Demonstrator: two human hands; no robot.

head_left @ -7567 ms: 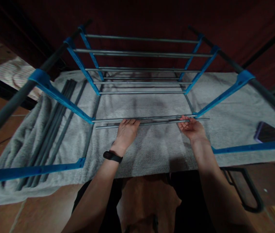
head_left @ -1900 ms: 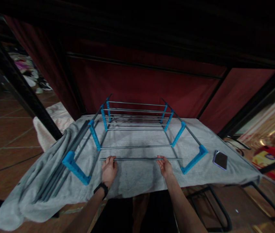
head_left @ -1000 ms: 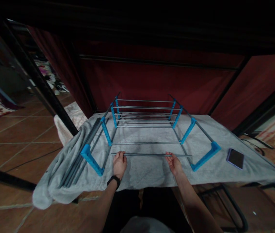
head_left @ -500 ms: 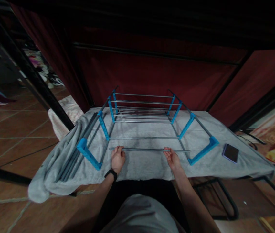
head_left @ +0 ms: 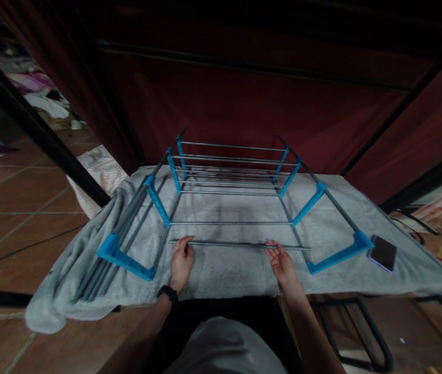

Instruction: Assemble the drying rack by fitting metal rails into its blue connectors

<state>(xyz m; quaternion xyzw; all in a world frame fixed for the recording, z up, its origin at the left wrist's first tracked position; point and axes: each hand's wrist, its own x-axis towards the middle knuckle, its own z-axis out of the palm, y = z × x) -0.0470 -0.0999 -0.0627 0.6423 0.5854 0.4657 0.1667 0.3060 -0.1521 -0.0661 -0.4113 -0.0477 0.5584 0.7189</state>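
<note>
A rack frame of grey metal rods and blue plastic brackets lies on a grey towel over a table. I hold a loose grey rod level just in front of the frame's nearest fitted rod. My left hand, with a black band at the wrist, grips the rod near its left end. Closer to the rod's right end, my right hand has its fingers curled round it.
Several spare grey rods lie along the towel's left side. A dark phone rests on the towel at the right. Dark red fabric panels stand behind. Tiled floor spreads to the left, and a black metal frame sits under the table at the right.
The rod has come away from the frame's near brackets toward me, both hands still on it. My head has pulled back and dipped, so the view is wider.
</note>
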